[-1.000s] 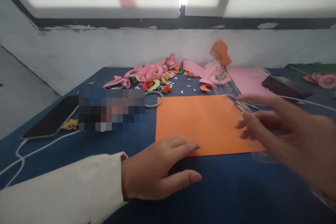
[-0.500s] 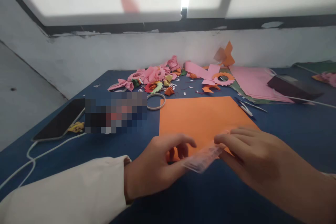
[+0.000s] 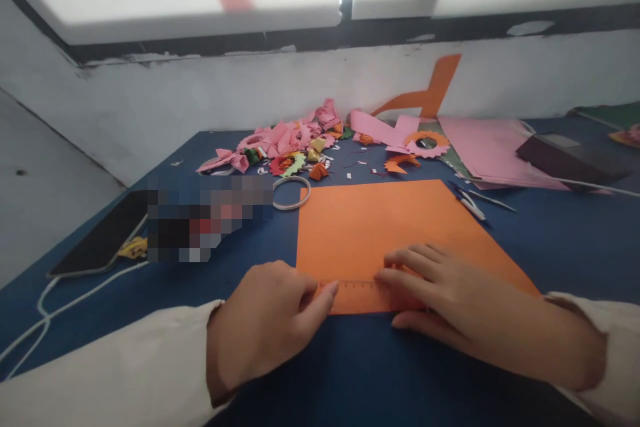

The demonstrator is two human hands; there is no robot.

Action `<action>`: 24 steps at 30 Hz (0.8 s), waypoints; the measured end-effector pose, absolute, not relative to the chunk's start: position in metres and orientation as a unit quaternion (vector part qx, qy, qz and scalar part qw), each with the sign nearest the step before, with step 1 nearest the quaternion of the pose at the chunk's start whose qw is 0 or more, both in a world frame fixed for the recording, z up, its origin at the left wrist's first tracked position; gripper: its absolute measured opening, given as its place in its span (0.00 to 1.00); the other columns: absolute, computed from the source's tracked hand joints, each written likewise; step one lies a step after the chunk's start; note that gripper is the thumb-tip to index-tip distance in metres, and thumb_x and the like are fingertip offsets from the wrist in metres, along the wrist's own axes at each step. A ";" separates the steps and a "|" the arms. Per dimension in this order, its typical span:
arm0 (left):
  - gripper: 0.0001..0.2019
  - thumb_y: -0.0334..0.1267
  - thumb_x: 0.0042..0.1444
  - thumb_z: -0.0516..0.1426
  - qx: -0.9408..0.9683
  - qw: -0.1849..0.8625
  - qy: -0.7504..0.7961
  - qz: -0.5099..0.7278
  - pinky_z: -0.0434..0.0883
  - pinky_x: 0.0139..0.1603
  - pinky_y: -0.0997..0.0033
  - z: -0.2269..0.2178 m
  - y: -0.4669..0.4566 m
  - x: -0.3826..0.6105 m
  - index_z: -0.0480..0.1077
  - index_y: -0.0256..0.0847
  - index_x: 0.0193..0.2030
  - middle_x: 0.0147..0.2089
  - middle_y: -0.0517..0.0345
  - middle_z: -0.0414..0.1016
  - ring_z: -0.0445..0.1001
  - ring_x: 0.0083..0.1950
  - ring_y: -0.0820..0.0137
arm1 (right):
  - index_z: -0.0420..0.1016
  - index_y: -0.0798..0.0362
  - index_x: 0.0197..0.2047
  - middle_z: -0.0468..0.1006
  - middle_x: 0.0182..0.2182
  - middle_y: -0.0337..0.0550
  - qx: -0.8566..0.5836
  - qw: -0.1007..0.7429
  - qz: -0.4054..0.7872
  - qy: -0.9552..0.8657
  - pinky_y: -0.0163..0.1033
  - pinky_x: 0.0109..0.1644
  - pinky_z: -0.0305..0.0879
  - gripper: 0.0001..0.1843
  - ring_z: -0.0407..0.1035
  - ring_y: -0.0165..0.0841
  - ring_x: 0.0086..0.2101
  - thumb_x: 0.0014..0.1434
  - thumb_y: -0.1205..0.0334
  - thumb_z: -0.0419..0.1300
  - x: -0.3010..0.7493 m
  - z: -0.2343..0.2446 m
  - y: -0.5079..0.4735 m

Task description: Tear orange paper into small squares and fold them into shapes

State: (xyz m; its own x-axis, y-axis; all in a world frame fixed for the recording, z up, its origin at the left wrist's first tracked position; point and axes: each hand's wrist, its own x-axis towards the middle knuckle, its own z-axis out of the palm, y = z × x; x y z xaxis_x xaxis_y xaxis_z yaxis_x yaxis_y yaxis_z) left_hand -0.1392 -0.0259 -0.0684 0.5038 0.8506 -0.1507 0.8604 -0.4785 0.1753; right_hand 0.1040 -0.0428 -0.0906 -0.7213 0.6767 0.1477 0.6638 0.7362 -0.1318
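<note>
An orange paper sheet (image 3: 380, 227) lies flat on the blue table (image 3: 575, 233). A clear plastic ruler (image 3: 357, 288) rests along the sheet's near edge. My left hand (image 3: 265, 320) is curled, with its fingertips pressed on the ruler's left end. My right hand (image 3: 450, 293) lies over the ruler's right end, fingers bent and pressing it down onto the paper.
Pink and orange paper scraps (image 3: 295, 143) pile up at the back by the wall. A tape ring (image 3: 291, 191) lies left of the sheet, and a pen (image 3: 470, 203) lies right of it. A phone (image 3: 100, 240) with a white cable (image 3: 60, 293) lies left; pink sheets (image 3: 490, 147) and a dark box (image 3: 570, 157) sit right.
My right hand carried the clear ruler from above the sheet's right side down to its near edge. Both hands now press it flat on the paper.
</note>
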 end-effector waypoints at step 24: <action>0.14 0.33 0.62 0.50 0.914 -0.245 0.286 0.152 0.78 0.33 0.69 -0.108 -0.087 -0.139 0.73 0.23 0.39 0.38 0.43 0.79 0.79 0.38 0.59 | 0.63 0.47 0.58 0.70 0.40 0.45 -0.343 0.182 0.067 -0.919 0.36 0.35 0.66 0.22 0.67 0.33 0.37 0.61 0.62 0.54 0.090 -0.124 -0.056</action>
State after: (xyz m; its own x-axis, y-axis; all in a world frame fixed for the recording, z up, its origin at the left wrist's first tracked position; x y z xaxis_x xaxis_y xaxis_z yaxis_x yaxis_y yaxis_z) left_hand -0.1392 -0.0875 -0.1081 0.7901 0.4476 0.4189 0.5972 -0.7162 -0.3611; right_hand 0.0899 -0.0561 -0.1241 -0.6986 0.6547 0.2885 0.6057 0.7559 -0.2485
